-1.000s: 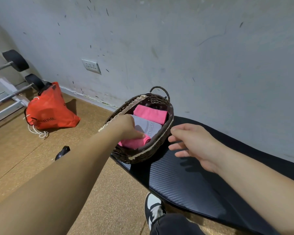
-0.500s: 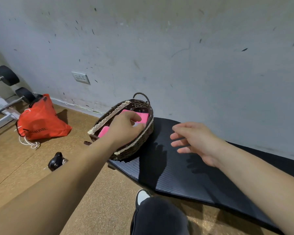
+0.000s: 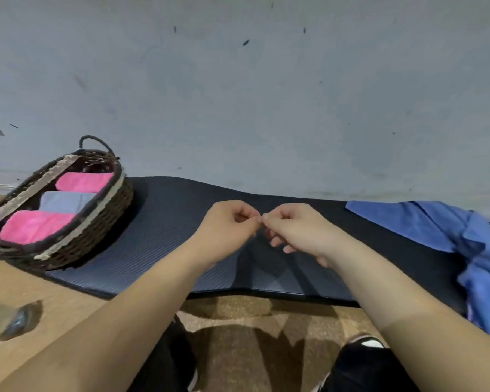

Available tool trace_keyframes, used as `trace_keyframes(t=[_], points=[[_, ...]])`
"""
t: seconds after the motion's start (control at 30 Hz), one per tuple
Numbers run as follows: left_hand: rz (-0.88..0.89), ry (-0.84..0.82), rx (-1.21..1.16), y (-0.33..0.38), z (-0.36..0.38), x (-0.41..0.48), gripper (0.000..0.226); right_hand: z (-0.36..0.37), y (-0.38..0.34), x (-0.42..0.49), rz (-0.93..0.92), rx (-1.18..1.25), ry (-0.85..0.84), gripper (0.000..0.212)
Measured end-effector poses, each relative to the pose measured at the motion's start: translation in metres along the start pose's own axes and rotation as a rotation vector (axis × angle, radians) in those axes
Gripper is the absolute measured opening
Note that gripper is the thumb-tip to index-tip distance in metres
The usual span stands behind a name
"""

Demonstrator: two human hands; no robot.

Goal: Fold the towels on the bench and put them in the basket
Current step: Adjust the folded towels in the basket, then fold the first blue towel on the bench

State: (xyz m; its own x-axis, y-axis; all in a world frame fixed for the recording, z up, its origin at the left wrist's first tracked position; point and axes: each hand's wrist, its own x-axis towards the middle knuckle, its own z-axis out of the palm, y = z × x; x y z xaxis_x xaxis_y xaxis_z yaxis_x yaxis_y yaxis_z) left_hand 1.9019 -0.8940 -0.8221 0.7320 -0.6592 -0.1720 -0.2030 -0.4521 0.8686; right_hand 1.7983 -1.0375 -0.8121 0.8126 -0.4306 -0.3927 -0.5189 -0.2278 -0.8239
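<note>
A dark wicker basket [image 3: 102, 219] stands on the left end of the black padded bench [image 3: 167, 222]. Inside it lie two folded pink towels [image 3: 31, 226] with a folded grey towel [image 3: 64, 201] between them. A rumpled blue towel [image 3: 447, 230] lies unfolded on the bench's right end and hangs over its front edge. My left hand [image 3: 227, 230] and my right hand [image 3: 292, 230] hover over the middle of the bench, fingertips touching each other, fingers curled. Neither holds anything.
A grey wall rises right behind the bench. Cork-brown floor runs in front, with my dark trouser legs and black-and-white shoes [image 3: 362, 342] below. A blurred dark object [image 3: 12, 323] lies on the floor at the left edge.
My left hand has left the basket and both hands have met over the bench's middle. The view has swung right, showing the blue towel and losing the red bag and barbells.
</note>
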Motion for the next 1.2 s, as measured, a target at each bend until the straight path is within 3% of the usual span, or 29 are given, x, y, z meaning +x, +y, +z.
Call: trace_keyframes(t=[0.17, 0.37, 0.47, 0.57, 0.73, 0.87, 1.0, 1.2], points=[[-0.068, -0.097, -0.042, 0.006, 0.063, 0.012, 0.012, -0.076, 0.066, 0.002, 0.004, -0.209, 0.201, 0.03], [-0.049, -0.187, -0.022, 0.038, 0.125, 0.024, 0.01, -0.168, 0.146, 0.004, 0.163, -0.347, 0.565, 0.043], [-0.012, -0.249, 0.011, 0.044, 0.148, 0.022, 0.006, -0.187, 0.178, 0.003, 0.269, -0.391, 0.525, 0.048], [0.01, -0.289, 0.035, 0.038, 0.155, 0.018, 0.005, -0.177, 0.203, 0.007, 0.313, -0.5, 0.431, 0.034], [-0.012, -0.261, 0.065, 0.021, 0.139, 0.012, 0.006, -0.163, 0.202, 0.018, 0.287, -0.641, 0.567, 0.01], [-0.007, -0.209, 0.095, 0.008, 0.114, 0.01, 0.007, -0.138, 0.171, 0.029, 0.299, -0.729, 0.384, 0.02], [0.024, -0.187, 0.133, -0.005, 0.094, 0.014, 0.007, -0.094, 0.144, 0.039, 0.228, -0.627, 0.178, 0.016], [0.086, -0.141, 0.225, -0.033, 0.078, 0.021, 0.01, -0.11, 0.148, 0.054, 0.16, -0.533, 0.512, 0.036]])
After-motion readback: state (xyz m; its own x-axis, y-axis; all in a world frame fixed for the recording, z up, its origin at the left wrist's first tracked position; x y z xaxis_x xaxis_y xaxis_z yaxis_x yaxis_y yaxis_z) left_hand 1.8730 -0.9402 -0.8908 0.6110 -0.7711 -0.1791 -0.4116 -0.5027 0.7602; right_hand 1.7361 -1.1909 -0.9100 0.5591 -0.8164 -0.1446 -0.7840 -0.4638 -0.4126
